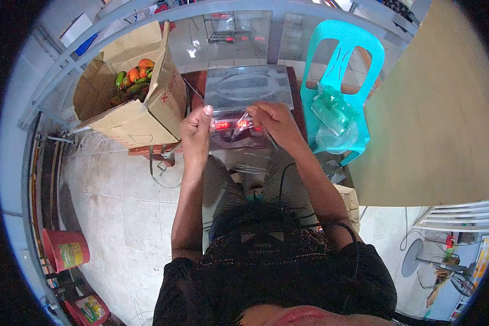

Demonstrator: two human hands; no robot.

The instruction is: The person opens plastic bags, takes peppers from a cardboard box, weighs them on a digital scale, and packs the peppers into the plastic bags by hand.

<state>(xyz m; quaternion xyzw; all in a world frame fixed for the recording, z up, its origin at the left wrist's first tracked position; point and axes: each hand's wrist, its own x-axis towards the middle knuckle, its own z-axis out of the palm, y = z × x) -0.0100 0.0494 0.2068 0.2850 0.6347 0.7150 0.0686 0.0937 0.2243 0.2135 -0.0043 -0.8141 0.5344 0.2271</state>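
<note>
Between my two hands a clear plastic bag (243, 138) is stretched, hanging over the front of a digital scale. My left hand (196, 130) is closed with the thumb up, pinching the bag's left edge. My right hand (279, 124) pinches the other edge of the plastic. Just beyond them lies the scale's grey metal platform (248, 87), with nothing on it. Through the plastic, the red digits of the scale's display (232, 125) glow. To the left, an opened cardboard box (160, 111) holds red, orange and green peppers (138, 75).
A turquoise plastic chair (367, 89) stands at the right, with green and clear plastic bags (336, 111) on its seat. A large tan board (429, 119) fills the far right. Red containers (65, 250) stand at lower left. Metal railing (274, 38) runs behind the scale.
</note>
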